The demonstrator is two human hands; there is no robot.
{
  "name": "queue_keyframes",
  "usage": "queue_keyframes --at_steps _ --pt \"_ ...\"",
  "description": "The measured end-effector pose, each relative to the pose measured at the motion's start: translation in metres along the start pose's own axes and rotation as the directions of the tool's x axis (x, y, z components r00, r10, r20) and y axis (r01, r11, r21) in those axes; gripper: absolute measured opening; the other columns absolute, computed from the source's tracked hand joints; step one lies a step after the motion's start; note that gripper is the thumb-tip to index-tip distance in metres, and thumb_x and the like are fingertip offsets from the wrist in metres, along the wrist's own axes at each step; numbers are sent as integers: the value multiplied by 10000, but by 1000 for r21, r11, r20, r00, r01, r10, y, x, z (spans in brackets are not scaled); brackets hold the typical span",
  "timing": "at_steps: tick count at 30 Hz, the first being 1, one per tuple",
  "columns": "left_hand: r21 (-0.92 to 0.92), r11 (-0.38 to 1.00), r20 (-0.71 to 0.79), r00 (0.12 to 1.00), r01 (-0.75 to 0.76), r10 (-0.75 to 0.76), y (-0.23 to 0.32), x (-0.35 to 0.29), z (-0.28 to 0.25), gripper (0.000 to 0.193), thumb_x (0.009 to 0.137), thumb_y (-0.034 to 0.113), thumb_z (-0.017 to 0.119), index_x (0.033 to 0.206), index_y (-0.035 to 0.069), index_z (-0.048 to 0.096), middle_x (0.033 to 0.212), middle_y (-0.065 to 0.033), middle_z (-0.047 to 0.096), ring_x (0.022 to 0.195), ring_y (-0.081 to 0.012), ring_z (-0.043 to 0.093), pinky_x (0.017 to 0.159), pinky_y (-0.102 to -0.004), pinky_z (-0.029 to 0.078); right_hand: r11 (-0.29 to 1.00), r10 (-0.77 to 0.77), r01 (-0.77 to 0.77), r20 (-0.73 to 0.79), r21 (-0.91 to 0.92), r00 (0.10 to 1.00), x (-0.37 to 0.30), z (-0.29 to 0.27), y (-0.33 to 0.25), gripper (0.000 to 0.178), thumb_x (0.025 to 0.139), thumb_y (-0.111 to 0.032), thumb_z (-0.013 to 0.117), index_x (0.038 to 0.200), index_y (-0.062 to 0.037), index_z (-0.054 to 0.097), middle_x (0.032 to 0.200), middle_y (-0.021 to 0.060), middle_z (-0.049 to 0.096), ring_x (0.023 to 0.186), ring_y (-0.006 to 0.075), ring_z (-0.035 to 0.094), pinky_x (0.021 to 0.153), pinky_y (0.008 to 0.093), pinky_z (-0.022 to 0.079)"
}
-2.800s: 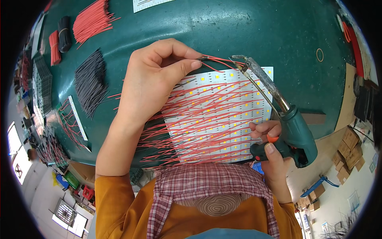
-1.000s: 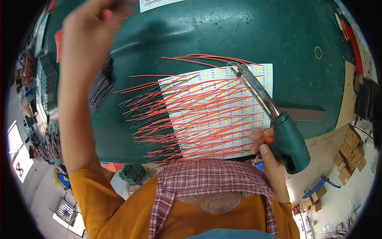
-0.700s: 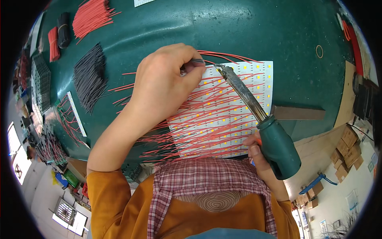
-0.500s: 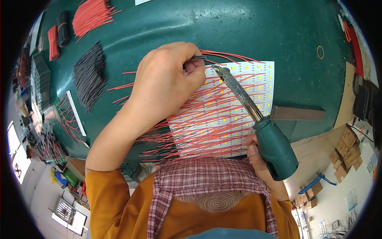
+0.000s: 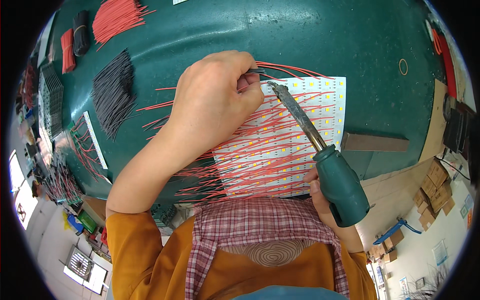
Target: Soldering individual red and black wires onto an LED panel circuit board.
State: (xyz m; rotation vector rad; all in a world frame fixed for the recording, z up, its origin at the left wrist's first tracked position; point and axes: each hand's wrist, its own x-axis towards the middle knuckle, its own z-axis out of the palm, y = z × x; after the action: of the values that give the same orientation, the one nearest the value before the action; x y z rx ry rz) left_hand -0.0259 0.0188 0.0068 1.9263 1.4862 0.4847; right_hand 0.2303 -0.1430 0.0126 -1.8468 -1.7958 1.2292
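Observation:
A white LED board (image 5: 327, 131) with yellow LEDs lies in front of me, many red wires (image 5: 280, 145) running across it. My left hand (image 5: 215, 95) is over the board's far left corner, its thumb and fingers closed on a small bunch of black wires (image 5: 257, 71). Their other ends are hidden in the hand. My right hand (image 5: 319, 194), partly hidden, grips a soldering iron (image 5: 342, 185) by its green handle. The iron slants away to the left, and its dark tip is at the board's far edge, just right of my left fingertips.
On the green table mat (image 5: 350, 40), a pile of black wires (image 5: 114, 92) and a pile of red wires (image 5: 117, 21) lie left. A metal bar (image 5: 375, 142) sits right of the board. A narrow white strip with wires (image 5: 95, 140) is at the left.
My left hand has shifted slightly right with the black wires. The soldering iron's handle has swung a little left, while its tip stays near the same spot on the board.

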Motion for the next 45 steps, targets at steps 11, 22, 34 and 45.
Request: queue_keyframes --at_steps 11,22,34,45 --pt "-32 999 -11 1000 20 -21 -1 1 0 88 780 53 664 798 -22 622 741 -145 634 697 -289 635 654 -382 511 776 234 -242 90 583 968 13 -25 -36 211 904 -22 646 1115 -18 639 934 69 682 885 196 652 807 328 511" --pt "-2 997 -219 973 79 -77 0 -4 -58 238 1038 164 522 1173 -24 574 881 -71 632 850 -161 608 768 -302 480 773 201 -199 66 602 977 8 -32 -18 129 946 -68 626 1065 -20 626 949 48 661 780 105 572 712 268 484" --pt "940 148 290 948 -308 130 -54 50 -58 98 810 56 635 903 47 609 843 -85 669 829 -256 690 671 -390 543 743 172 -114 -23 660 985 12 -24 -24 188 934 -17 606 1122 -9 602 938 37 635 764 79 543 692 259 464" --pt "-188 954 78 972 232 -221 -20 22 -96 166 1016 148 559 1051 14 651 814 -11 676 737 -67 580 681 -243 468 777 136 -60 -74 626 988 6 -28 -14 349 926 -78 650 1239 -18 506 911 154 645 673 130 535 635 277 473"
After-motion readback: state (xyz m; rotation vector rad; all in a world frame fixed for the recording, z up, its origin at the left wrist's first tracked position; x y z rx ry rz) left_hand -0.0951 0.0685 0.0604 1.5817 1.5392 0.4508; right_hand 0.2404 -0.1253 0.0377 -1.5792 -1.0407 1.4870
